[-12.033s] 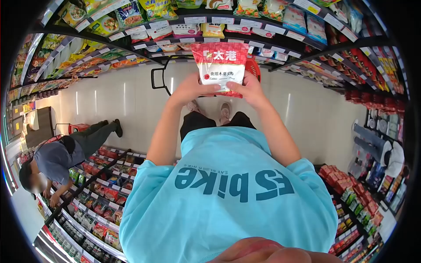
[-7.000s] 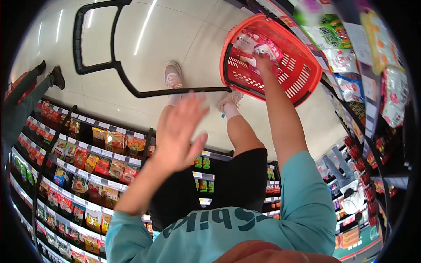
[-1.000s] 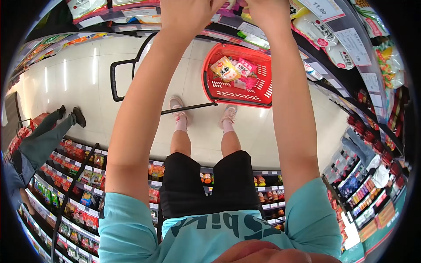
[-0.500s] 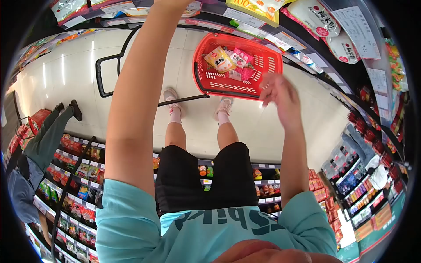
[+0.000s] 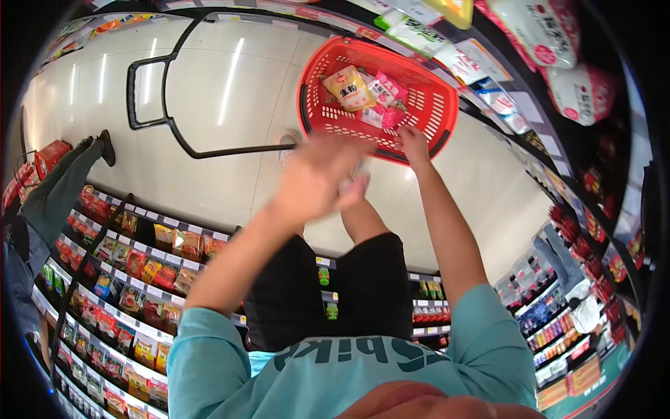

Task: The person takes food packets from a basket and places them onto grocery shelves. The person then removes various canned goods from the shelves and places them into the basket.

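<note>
The red basket (image 5: 447, 115) stands on the floor in front of me, with a yellow-and-white packet (image 5: 349, 89) and pink-and-white packets (image 5: 384, 89) inside. At its near right rim is my right hand (image 5: 413, 143), its fingers closed over the edge. My left hand (image 5: 317, 178) hangs above my legs, just short of the basket's near left side. Motion blurs it, but the thumb stands away from the fingers and no object shows in it. A long black pull handle (image 5: 167, 91) extends left from the basket.
Shelves with bagged goods (image 5: 541, 31) curve along the top and right. More stocked shelves (image 5: 132, 300) are at lower left and behind my legs. Another person (image 5: 59, 181) is at the far left, near a red basket (image 5: 51, 157). Pale tiled floor (image 5: 230, 91) lies ahead.
Both hands have come away from the upper shelf. My right hand has moved down to the basket's rim, and my left has dropped in front of my legs. The view has shifted.
</note>
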The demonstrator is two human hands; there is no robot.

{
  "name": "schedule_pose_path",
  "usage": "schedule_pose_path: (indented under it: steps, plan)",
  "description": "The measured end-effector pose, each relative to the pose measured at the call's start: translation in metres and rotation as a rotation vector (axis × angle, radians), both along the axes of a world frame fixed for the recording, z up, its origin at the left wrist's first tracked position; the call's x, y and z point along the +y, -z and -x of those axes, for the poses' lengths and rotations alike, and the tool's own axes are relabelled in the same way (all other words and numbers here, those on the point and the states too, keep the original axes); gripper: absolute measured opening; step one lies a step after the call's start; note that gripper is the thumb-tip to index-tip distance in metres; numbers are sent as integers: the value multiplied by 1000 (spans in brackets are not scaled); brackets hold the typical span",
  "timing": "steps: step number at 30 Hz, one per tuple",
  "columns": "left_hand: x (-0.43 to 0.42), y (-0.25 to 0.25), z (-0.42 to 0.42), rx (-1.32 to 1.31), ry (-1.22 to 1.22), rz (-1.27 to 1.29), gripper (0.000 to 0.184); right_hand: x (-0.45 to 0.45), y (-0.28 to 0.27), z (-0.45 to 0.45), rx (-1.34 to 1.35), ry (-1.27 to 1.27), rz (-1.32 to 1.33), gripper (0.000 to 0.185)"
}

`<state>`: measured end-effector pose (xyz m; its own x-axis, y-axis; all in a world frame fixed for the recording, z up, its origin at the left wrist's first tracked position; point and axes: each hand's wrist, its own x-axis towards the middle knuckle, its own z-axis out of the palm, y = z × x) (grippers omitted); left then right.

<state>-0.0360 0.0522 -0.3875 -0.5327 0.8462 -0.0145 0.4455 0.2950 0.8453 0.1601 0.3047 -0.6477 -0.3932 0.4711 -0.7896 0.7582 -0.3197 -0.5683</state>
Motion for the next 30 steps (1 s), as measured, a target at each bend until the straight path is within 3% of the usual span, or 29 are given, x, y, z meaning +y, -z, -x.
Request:
schedule_pose_path:
  steps: [2,3,7,8,9,11,13,15,16,20,21,22,24,26,27,28,29,30]
  plan:
    - [-25,34,-51,-123,74,161,29,12,72,17,-45,125,102,33]
    - [-33,43,-61,-260,154,304,22,20,107,24,-71,56,69,34]
    - [-84,136,-164,-403,182,353,22,38,209,51,-253,38,74,46]
    - [-94,153,-186,-418,220,341,24,31,215,60,-211,205,118,47]
    - [-97,158,-187,-444,243,357,24,44,276,44,-249,256,72,45]
    - [-98,156,-179,-510,765,611,28,37,276,50,-289,269,34,39]
    - [-102,161,-175,-475,631,613,29,42,306,50,-311,269,18,37]
    - [-104,167,-170,-416,483,622,28,33,299,61,-316,330,-17,34]
    - [-105,168,-168,-415,484,632,28,38,301,58,-390,208,-55,31]
    - [-100,163,-169,-586,468,726,30,26,249,55,-548,-75,-247,36]
    - [-98,163,-168,-660,446,742,32,15,226,48,-307,-169,-495,47]
    - [-96,163,-165,-649,450,729,32,10,209,46,-321,-209,-557,47]
    - [-97,162,-161,-1046,229,606,32,2,172,32,2,-91,-497,40]
    - [-110,182,-174,-1167,-65,306,30,-8,82,29,0,-231,-549,32]
    - [-108,180,-162,-1119,-144,295,31,-17,38,25,152,-166,-473,29]
    - [-78,131,-111,-998,-125,507,37,-25,-3,19,305,-104,-392,26]
    - [-95,177,-132,-948,-354,180,46,-31,-42,11,286,-93,-300,25]
    - [-74,164,-112,-919,-475,101,51,-37,-78,4,269,-83,-199,25]
